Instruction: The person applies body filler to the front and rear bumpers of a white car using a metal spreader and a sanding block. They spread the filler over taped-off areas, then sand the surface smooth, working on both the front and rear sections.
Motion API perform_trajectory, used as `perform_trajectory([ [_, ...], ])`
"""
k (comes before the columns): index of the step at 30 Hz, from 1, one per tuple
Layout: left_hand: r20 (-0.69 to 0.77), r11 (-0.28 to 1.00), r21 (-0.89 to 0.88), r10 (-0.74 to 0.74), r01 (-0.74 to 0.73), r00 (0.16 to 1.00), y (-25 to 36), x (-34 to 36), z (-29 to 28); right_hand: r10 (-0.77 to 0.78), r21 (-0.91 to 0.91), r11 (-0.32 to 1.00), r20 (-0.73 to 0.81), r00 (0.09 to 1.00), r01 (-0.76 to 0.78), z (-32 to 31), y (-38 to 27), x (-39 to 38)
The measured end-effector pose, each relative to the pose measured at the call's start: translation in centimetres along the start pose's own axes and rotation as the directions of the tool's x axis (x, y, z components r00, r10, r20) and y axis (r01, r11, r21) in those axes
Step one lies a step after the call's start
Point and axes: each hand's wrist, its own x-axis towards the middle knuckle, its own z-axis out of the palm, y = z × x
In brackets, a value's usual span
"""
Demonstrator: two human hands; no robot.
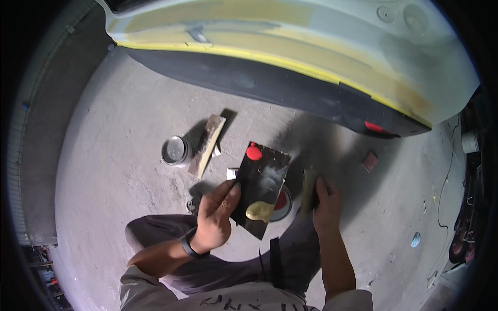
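My left hand (215,212) grips the left edge of a dark flat board (257,184), which bears a red blob (253,152) and a larger pale yellow, putty-like blob (259,211). My right hand (326,205), to the right of the board, is closed on a flat, olive-grey spreader (308,189). An open round tin with red inside (281,202) sits on the floor, partly hidden behind the board.
A car body panel (290,36) with yellow patches, yellow tape and dark lower trim spans the top. On the concrete floor (114,129) are a lidded tin (175,150), a long block (206,145) and a red pad (369,161). A cable (446,186) runs along the right.
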Motion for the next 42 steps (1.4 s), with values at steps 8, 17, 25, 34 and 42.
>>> perform_trajectory([
  [8, 0.204, 0.937, 0.341, 0.011, -0.082, 0.979, -0.2, -0.4, 0.3, -0.372, -0.33, 0.829, 0.278, 0.885, 0.452, 1.6, 0.8, -2.0],
  [17, -0.109, 0.954, 0.297, 0.074, -0.039, 0.991, -1.3, 1.7, -1.0, -0.32, -0.026, 0.944, 0.154, 0.935, 0.328, 2.0, 0.4, -5.4],
  [25, 0.035, 0.847, -0.441, -0.313, 0.296, 0.949, 0.1, -1.4, -0.6, -0.819, -0.096, 0.155, 0.544, 0.183, 0.983, 4.4, -3.4, -6.2],
  [34, 0.037, 0.856, -0.515, -0.032, 0.047, 0.999, 3.5, -1.5, -6.4, -0.569, -0.38, 0.059, 0.747, 0.344, 0.923, 3.1, -7.4, -1.4],
  [42, 0.021, 0.874, -0.427, -0.248, 0.232, 0.969, 2.9, -1.5, -8.4, -0.016, -0.052, -0.785, 0.998, 0.063, 0.618, 14.9, -24.3, 3.1],
])
